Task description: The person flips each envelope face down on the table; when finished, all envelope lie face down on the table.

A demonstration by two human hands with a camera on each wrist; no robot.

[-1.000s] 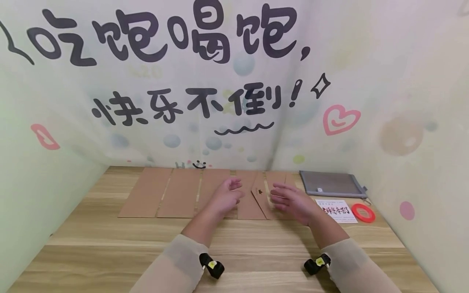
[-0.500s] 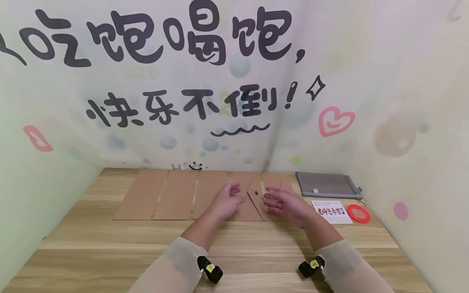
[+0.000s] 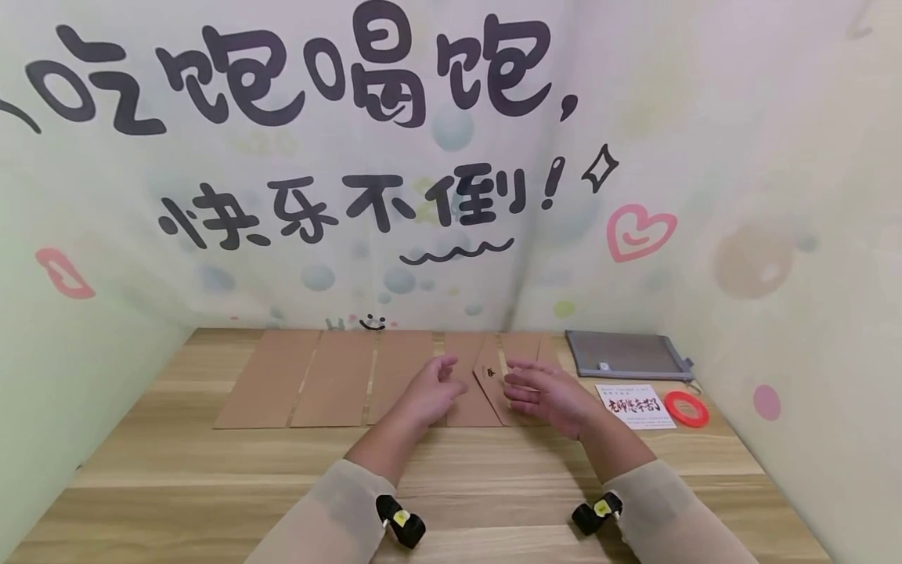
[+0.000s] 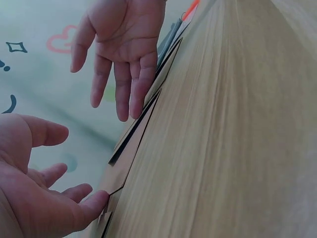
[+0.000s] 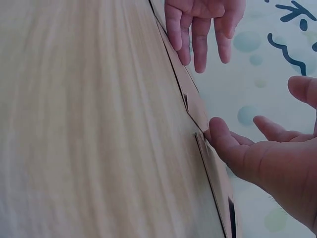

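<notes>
Brown cardboard panels lie flat in a row along the back of the table, with narrow gaps between them. On the right part of the row, a slanted piece with a small dark printed mark overlaps its neighbour. My left hand hovers over the middle panels, fingers loosely bent and holding nothing. Facing it, my right hand is over the right end of the row, fingers spread and relaxed, also holding nothing. In the left wrist view, raised cardboard edges show between the hands. Both palms face inward.
At the back right lies a grey mesh zip pouch. In front of it are a white card with red and dark lettering and a red ring. A printed cloth hangs behind the wooden table.
The head view has shifted slightly, so the table things appear a little further left and lower. Both hands keep nearly the same pose and place over the cardboard.
</notes>
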